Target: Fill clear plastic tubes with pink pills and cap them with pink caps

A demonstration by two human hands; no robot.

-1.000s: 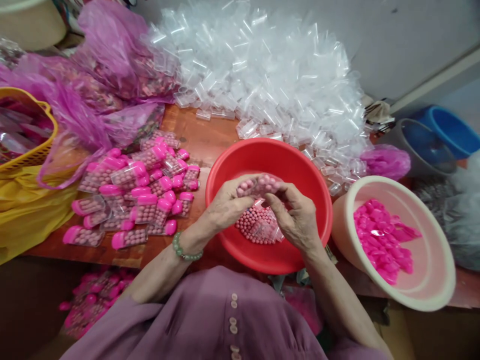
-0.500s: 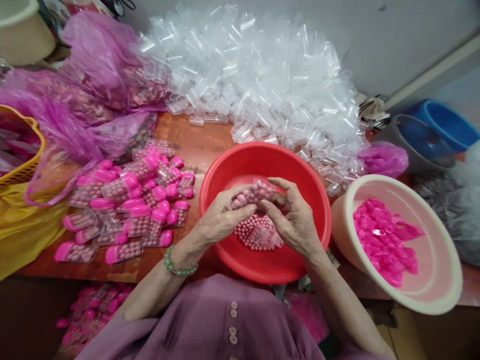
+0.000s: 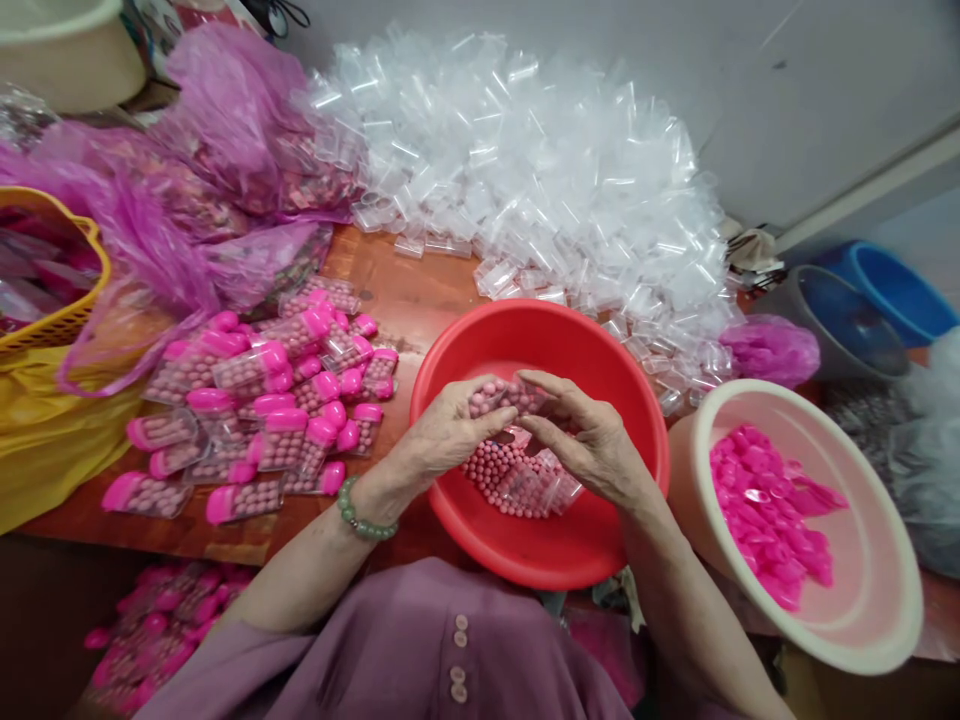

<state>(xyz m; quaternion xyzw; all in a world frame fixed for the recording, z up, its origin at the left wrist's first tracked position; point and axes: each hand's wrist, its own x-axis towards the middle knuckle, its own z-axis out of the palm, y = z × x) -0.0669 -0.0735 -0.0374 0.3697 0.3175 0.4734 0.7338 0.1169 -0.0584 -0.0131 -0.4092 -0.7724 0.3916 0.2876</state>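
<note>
Glossy plastic basin; clear plastic tubes

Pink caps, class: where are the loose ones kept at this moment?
In the head view, the pink caps lie in the cream bowl at the right, beside the red bowl under the right hand.

No readable text, labels, brands, numbers or signs anywhere in view. Checked the small clear plastic boxes filled with pink balls, the round red plastic basin, the cream plastic bowl of pink caps and the heap of empty clear plastic boxes: all surfaces plain, no print legible.
</note>
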